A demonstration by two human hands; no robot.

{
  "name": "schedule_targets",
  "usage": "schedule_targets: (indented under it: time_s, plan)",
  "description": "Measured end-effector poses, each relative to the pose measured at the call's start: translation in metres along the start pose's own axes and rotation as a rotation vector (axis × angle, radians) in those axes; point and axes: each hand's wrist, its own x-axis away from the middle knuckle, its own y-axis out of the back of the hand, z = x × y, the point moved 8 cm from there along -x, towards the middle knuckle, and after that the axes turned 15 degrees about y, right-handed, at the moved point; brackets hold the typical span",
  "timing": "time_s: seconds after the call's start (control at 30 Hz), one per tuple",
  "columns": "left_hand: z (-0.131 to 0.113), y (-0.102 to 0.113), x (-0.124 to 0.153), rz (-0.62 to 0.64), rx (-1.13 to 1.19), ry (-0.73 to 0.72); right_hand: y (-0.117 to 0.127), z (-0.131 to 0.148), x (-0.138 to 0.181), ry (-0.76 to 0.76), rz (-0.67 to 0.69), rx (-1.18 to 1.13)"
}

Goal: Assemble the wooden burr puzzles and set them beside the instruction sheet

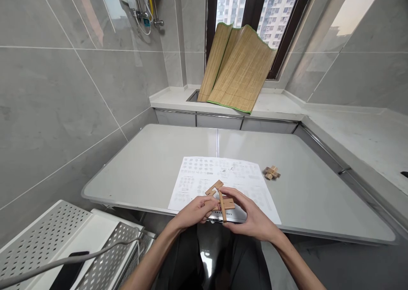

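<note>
The left hand and right hand both pinch the wooden puzzle pieces, held just above the paper sheet at the worktop's 6 o'clock edge. A loose grip could let pieces slip apart and drop. I count three joined pieces, one sheet, and one finished wooden knot at 2 o'clock.

Both forearms reach forward and converge; the left hand and right hand face each other, fingers curled, fingertips pinched close together.
</note>
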Motion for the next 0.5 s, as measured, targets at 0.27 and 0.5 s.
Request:
schedule_targets:
  time_s: [0.27, 0.5]
  plan:
    - [0.008, -0.002, 0.006, 0.091, 0.190, 0.080, 0.002, 0.001, -0.001, -0.004, -0.012, -0.020]
    - [0.010, -0.004, 0.003, 0.075, 0.094, 0.025, -0.004, 0.009, -0.006, 0.025, 0.007, 0.000]
